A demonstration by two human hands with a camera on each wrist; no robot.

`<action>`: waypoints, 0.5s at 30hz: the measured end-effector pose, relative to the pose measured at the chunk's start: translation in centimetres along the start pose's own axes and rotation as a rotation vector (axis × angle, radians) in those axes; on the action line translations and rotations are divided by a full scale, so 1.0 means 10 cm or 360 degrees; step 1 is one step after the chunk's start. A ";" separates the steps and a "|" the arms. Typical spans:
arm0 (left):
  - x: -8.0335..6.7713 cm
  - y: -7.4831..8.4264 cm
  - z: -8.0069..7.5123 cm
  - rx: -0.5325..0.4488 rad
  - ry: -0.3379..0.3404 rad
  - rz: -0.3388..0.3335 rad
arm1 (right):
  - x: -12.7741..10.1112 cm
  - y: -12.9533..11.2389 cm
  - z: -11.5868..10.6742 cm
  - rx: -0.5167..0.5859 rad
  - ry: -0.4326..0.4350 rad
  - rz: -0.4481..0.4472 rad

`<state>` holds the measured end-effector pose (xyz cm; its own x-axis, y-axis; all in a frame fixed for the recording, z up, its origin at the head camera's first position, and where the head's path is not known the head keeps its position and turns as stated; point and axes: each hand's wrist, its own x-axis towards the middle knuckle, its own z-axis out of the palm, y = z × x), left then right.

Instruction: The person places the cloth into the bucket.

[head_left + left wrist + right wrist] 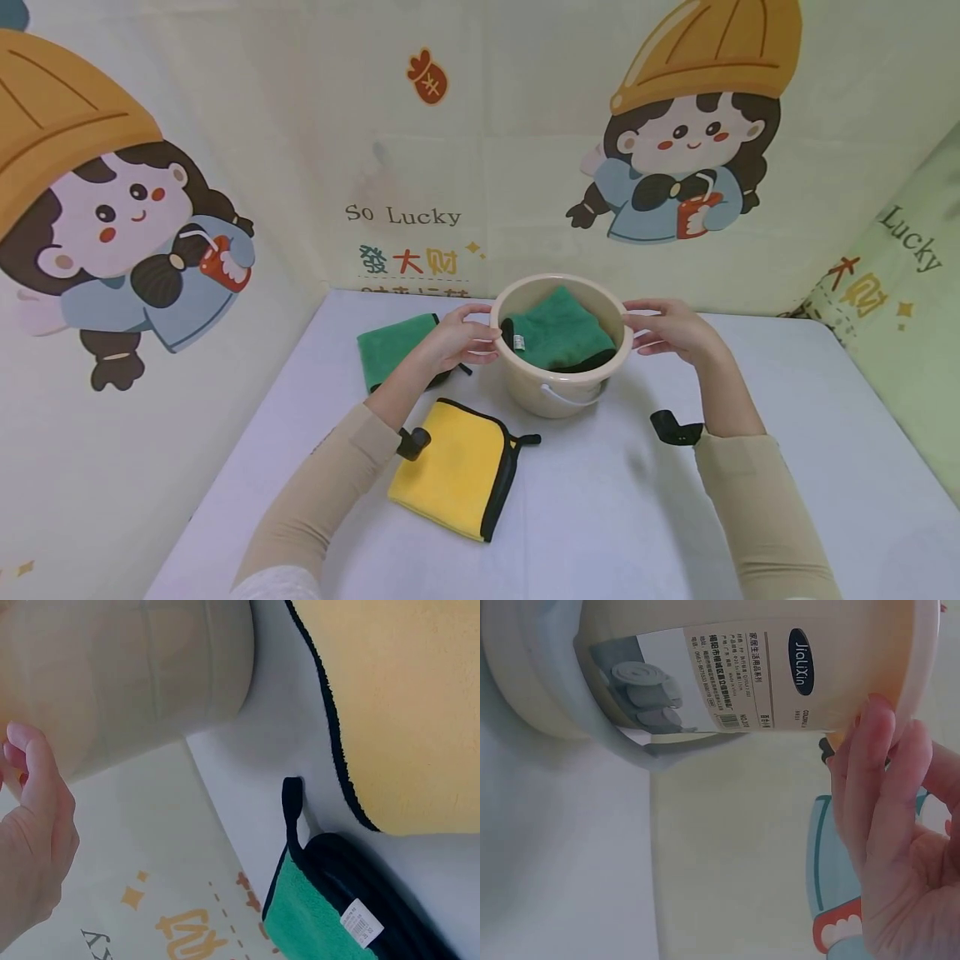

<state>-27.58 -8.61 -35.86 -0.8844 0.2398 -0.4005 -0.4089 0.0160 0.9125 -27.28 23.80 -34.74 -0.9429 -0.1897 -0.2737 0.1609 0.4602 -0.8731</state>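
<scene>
On the far left of the worktop [675, 533] lies a green cloth [390, 346], a yellow cloth [450, 475] nearer us. Our left hand [457, 337] and right hand [671, 329] clasp the bucket [558, 392] rim, fingers curled on it, another green towel [562, 333] inside. We judge lifting comes next, kept level.

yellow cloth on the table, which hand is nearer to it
Left. The left hand grips the bucket rim just above the yellow cloth; the right hand is across the bucket.
</scene>
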 end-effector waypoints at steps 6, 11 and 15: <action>-0.04 0.01 0.02 0.0255 0.0086 0.0056 | 0.01 0.02 0.00 -0.0037 0.0010 -0.0002; -0.12 -0.06 0.04 0.0825 0.0249 0.0454 | 0.00 0.01 0.00 -0.0042 0.0020 0.0004; -0.24 -0.18 0.03 0.1362 0.0412 0.0952 | -0.01 0.01 0.00 -0.0034 0.0026 0.0005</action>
<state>-24.62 -8.93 -36.54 -0.9505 0.2228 0.2165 0.3105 0.6628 0.6814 -27.19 23.81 -34.80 -0.9470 -0.1741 -0.2699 0.1579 0.4794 -0.8633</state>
